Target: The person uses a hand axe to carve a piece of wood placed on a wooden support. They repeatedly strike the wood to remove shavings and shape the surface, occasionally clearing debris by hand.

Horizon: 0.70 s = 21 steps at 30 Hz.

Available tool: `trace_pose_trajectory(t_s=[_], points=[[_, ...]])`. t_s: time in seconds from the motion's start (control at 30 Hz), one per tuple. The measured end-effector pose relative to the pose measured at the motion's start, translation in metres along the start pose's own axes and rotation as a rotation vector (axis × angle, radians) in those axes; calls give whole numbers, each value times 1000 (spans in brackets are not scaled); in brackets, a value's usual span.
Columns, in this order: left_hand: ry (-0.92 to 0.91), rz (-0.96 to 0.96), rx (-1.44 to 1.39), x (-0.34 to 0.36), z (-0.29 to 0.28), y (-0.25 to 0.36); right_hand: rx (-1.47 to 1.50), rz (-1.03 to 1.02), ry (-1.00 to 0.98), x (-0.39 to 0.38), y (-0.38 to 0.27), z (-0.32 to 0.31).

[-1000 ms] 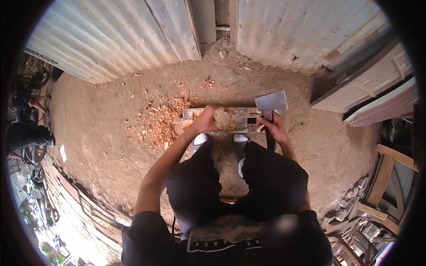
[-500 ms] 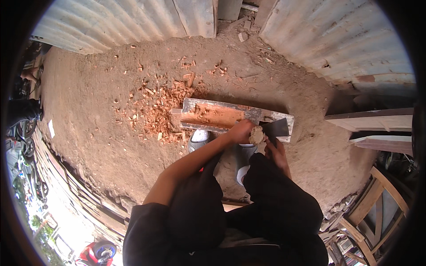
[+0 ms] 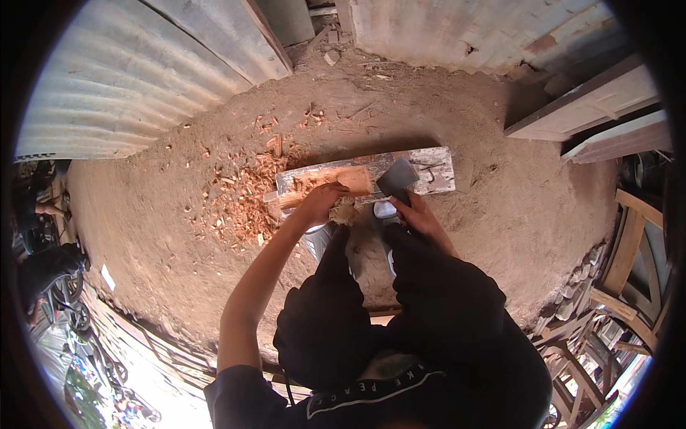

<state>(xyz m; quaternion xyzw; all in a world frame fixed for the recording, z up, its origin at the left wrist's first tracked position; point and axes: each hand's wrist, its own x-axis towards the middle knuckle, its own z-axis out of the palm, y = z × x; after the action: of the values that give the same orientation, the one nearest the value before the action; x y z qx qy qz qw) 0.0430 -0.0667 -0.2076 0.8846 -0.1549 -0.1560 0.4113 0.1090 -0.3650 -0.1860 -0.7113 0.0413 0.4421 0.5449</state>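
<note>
Wood piece: a short reddish block (image 3: pixel 336 182) lies lengthwise on the plank, its near end under the left hand; freshly cut faces, so I judge it stiff, fairly light and rough enough not to slip.
Where to hold: best taken at the near end, well back from the cutting edge, as it is now.
Left hand (image 3: pixel 320 204): fingers closed over the end of the wood piece, pinning it down.
Hatchet: a broad grey blade (image 3: pixel 397 177) stands just beside the far end of the wood; I judge it heavy at the head and sharp.
Right hand (image 3: pixel 418 214): wrapped shut around the hatchet handle close under the blade.
Plank (image 3: pixel 436 168): a weathered board flat on the dirt, serving as the chopping surface.
Chips (image 3: pixel 239 204): an orange scatter on the ground to the left.
Around: corrugated metal sheets (image 3: pixel 143 86) behind, timber frames (image 3: pixel 629 250) on the right.
</note>
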Motion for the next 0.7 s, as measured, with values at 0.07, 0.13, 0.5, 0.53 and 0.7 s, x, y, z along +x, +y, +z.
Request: trace_pose_trajectory(t_s=[0.07, 0.13, 0.5, 0.53, 0.7], points=[[-86, -52, 40, 7, -2, 3, -76, -33, 0, -2, -7, 0], [-71, 12, -24, 20, 0, 11, -111, -95, 33, 1, 9, -3], [211, 259, 91, 69, 96, 9, -155, -17, 63, -8, -8, -14], [192, 270, 70, 68, 96, 11, -147, -28, 82, -5, -3, -17], [113, 267, 45, 48, 90, 6, -188, -74, -2, -2, 2, -20]])
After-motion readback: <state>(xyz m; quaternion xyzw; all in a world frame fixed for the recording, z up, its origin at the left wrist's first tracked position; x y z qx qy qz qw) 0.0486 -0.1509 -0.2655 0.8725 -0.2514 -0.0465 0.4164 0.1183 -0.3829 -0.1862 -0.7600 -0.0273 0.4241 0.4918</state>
